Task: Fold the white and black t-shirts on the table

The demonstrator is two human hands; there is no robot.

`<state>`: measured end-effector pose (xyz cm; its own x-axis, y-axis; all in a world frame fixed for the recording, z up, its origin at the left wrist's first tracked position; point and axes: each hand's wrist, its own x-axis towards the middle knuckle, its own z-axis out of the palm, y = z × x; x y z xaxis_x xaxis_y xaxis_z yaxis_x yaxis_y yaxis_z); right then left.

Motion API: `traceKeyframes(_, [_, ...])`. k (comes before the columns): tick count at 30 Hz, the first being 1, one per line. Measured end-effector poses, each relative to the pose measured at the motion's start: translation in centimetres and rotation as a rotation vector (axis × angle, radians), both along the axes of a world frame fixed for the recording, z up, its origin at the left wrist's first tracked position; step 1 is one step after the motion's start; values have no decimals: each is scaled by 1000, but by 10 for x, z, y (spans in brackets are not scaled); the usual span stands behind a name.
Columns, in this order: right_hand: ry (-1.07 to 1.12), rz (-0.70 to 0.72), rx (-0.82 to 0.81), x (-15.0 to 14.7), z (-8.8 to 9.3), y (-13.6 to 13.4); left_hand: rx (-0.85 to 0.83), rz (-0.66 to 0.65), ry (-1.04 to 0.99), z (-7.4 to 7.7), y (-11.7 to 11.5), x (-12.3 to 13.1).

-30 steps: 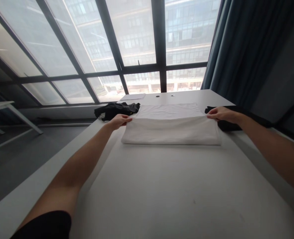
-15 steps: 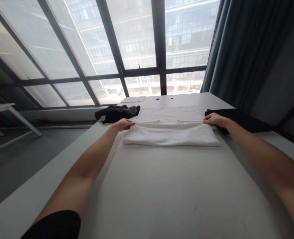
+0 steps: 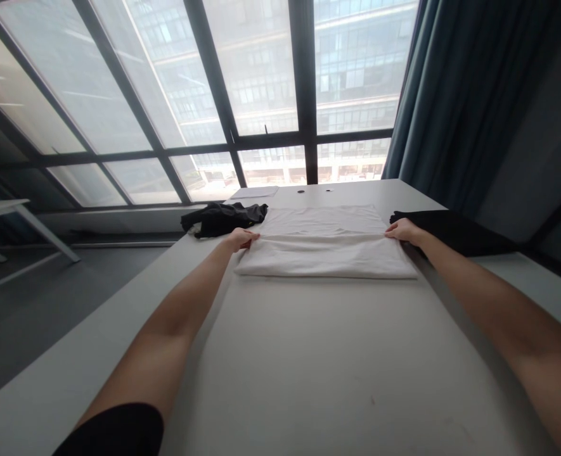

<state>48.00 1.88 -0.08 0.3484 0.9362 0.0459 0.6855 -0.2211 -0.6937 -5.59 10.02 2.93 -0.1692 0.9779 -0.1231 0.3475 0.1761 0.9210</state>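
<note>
A white garment (image 3: 325,256) lies across the table, its near part folded over toward the window so that a straight edge runs across the middle. My left hand (image 3: 242,239) pinches the left end of that edge between thumb and fingers. At the opposite end, my right hand (image 3: 405,232) grips the same edge with its fingers closed. The far layer of fabric lies flat with light wrinkles. Whether the garment is a T-shirt or something else cannot be made out.
The white table (image 3: 303,354) stretches toward the windows. Crumpled black clothing (image 3: 225,217) lies at the left edge, and a flat black cloth (image 3: 456,233) at the right. Paper (image 3: 255,192) and a small dark disc (image 3: 301,191) are at the far end. Blue curtains (image 3: 427,95) hang right.
The held edge of the white garment has come down slightly and lies flatter on the layer beneath. Both hands have shifted a little inward, still gripping it.
</note>
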Motion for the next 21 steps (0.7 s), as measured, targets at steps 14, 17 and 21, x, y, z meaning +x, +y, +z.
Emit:
traceKeyframes(14, [-368, -3, 92, -33, 2, -17, 411, -239, 515, -4, -9, 23])
traceKeyframes(17, [-487, 156, 152, -79, 2, -23, 512, -467, 581, -9, -20, 58])
traceKeyframes(21, [-515, 365, 134, -142, -8, -25, 633, -837, 879, -26, -30, 110])
